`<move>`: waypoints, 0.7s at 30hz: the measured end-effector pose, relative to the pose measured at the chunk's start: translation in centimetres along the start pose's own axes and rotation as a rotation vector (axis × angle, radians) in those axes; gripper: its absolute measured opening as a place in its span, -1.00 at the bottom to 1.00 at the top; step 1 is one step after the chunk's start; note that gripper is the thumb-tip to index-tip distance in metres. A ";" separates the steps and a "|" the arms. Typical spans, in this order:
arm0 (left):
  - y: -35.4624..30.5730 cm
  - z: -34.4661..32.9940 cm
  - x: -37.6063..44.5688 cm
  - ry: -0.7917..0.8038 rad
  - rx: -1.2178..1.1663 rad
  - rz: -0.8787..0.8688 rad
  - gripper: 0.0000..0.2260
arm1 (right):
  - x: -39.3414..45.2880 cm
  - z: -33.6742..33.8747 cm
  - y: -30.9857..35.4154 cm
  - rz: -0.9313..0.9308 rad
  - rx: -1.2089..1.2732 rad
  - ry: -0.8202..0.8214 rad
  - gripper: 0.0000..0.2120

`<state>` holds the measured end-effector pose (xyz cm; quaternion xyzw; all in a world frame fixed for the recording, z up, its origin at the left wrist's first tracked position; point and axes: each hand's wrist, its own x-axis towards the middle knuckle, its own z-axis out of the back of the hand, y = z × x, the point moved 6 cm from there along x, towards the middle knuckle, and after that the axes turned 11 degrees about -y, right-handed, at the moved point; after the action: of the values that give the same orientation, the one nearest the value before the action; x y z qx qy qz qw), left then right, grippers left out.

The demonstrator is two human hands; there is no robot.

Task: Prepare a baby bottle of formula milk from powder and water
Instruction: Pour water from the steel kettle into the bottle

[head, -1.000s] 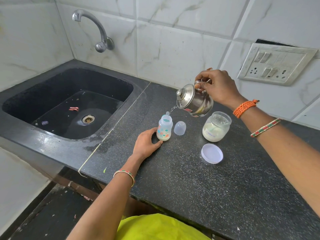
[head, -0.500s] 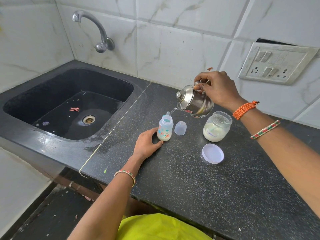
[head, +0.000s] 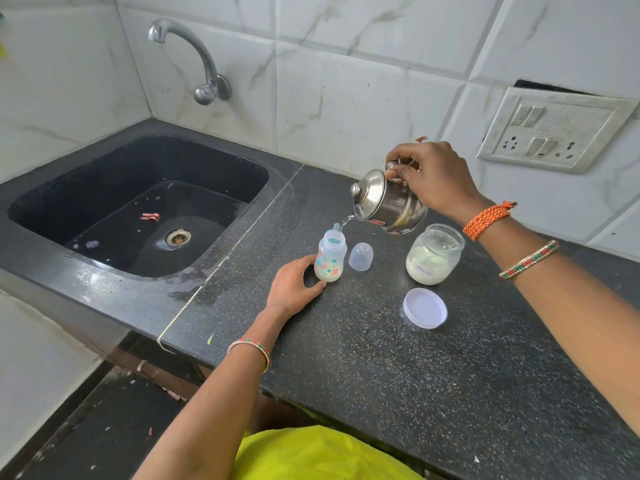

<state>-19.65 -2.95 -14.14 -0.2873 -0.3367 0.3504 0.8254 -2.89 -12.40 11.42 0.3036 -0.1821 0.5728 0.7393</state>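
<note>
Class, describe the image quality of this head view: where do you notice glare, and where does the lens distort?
Head view: glare on the tilted steel kettle and wet black granite counter; wide-angle lens bends the white tile lines and grey switch panel; focus sharp throughout.

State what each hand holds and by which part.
Right hand grips the steel kettle by its rear handle side, tilted and pouring. Left hand holds the baby bottle at its base, upright on the counter.
</note>
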 end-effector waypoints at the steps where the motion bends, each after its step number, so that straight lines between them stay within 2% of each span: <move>1: 0.0 0.0 0.0 0.001 0.001 0.001 -0.52 | 0.0 0.0 0.1 0.005 -0.004 0.003 -0.89; 21: 0.4 -0.3 0.0 0.011 0.008 0.023 -0.50 | -0.2 -0.3 0.3 0.010 -0.014 0.021 -0.87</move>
<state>-19.58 -2.74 -14.56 -0.2898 -0.3274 0.3594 0.8244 -3.29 -12.33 11.15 0.2913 -0.1797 0.5785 0.7404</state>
